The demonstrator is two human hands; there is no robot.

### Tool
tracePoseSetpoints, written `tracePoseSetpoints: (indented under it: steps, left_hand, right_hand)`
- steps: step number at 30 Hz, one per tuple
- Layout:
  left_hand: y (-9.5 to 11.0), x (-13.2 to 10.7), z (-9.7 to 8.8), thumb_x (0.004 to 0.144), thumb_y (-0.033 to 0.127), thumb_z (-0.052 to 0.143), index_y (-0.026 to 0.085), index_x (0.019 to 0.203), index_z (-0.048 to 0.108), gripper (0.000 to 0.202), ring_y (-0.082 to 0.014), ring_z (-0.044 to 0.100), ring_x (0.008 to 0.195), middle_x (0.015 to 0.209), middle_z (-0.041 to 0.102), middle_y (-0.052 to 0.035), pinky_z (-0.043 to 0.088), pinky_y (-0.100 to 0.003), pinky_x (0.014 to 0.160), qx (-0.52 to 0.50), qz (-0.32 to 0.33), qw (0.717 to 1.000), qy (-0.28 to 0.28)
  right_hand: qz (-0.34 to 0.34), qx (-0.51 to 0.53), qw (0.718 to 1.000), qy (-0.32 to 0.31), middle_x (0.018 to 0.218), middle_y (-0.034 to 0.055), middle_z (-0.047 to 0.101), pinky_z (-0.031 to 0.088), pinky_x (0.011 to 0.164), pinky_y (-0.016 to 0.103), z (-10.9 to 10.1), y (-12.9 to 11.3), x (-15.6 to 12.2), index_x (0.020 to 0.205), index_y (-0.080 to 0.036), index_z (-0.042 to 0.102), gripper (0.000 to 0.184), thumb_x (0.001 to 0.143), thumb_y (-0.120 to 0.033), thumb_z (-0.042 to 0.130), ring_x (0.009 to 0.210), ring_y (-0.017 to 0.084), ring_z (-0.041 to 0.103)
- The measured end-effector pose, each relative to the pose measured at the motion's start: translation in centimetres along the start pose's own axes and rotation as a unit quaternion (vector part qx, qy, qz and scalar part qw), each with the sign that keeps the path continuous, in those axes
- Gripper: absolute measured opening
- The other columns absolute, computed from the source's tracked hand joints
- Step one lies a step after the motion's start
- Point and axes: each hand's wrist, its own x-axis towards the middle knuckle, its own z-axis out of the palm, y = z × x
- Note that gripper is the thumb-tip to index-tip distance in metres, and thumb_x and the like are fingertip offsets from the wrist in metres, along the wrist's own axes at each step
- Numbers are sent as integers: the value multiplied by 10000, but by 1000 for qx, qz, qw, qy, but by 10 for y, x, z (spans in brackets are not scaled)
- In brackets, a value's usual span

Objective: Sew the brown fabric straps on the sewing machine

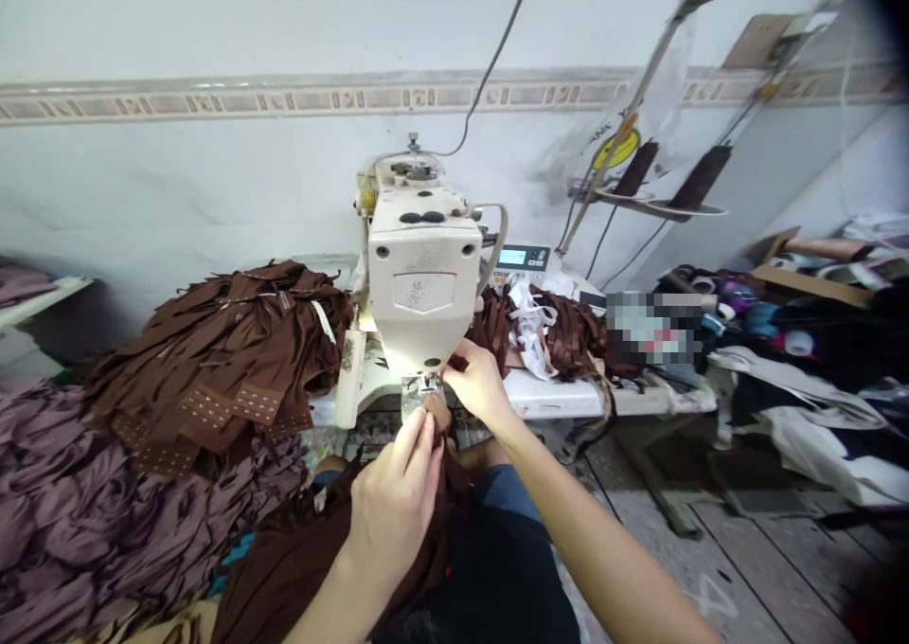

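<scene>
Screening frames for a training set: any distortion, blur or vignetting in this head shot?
Head view: even, soft light, no hard shadows; fisheye bends the wall border; dark vignette in the right corners; a pixelated patch right of the sewing machine; left hand, right hand and brown fabric at the needle read fairly sharp.

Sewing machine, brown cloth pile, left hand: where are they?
cream metal sewing machine (pixel 424 284): head view, on its front face.
pile of brown fabric pieces (pixel 227 350): head view, middle of the heap.
left hand (pixel 398 497): head view, its back; pinches a brown cloth strip (pixel 438 411).
</scene>
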Motion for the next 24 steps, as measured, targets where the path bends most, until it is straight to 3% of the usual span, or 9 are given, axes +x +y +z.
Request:
tracePoseSetpoints:
  steps: [7,9,12,14,17,19,21,24]
  left_hand:
    - [-2,4,4,1079,267,608,177,1524,589,455,-268,821,1054,1461,715,-142,684,-315,835,-1,-36,999,-35]
    - [-4,1,0,1082,244,590,206,1538,579,458,-275,803,1128,1497,690,-137,678,-328,902,-44,-44,997,-51]
    - [-13,-13,-9,1087,171,541,251,1511,600,436,-250,741,1269,1481,699,-111,634,-340,1031,-149,-83,985,-40]
    - [-24,-28,-16,1080,188,567,242,1447,640,378,-214,778,1161,1350,756,-103,650,-288,936,-205,-156,966,-19]
    - [-46,-53,-24,1057,288,651,206,1263,733,237,-142,775,759,995,799,-46,613,-207,688,-255,-235,936,-63]
    - [-63,-64,-28,1046,339,674,205,1058,793,180,-152,760,737,874,787,-29,599,-220,710,-267,-210,935,-104]
    - [-78,-71,-29,1054,355,658,203,964,795,223,-170,761,783,865,782,-38,591,-238,749,-253,-181,943,-118]
    - [-91,-72,-26,1085,335,594,193,1001,781,249,-184,740,839,927,764,-56,576,-272,800,-180,-155,963,-128]
  right_hand:
    - [20,6,999,31,890,65,790,551,816,351,6,2,8,816,-217,762,99,734,-206,709,878,270,722]
    - [35,25,999,33,892,70,790,551,774,340,6,5,3,853,-207,762,112,770,-276,732,841,256,711]
    - [63,59,996,38,846,64,769,541,685,315,1,11,-13,952,-185,757,287,858,-455,741,734,222,680]
    - [92,87,991,40,814,46,748,535,666,306,-4,16,-31,1008,-185,748,398,915,-570,712,710,211,664]
    - [123,123,984,-29,815,39,737,550,756,323,-14,26,-64,931,-207,750,481,973,-673,638,794,224,672]
    - [143,146,972,-117,852,47,752,556,822,339,-19,31,-83,899,-210,764,513,958,-706,648,855,237,682]
    - [185,175,950,-184,899,53,770,560,832,348,-24,35,-97,966,-196,785,517,861,-702,773,867,243,692]
    - [236,183,934,-196,861,41,754,535,757,320,-30,37,-103,997,-160,779,579,715,-644,923,793,223,668]
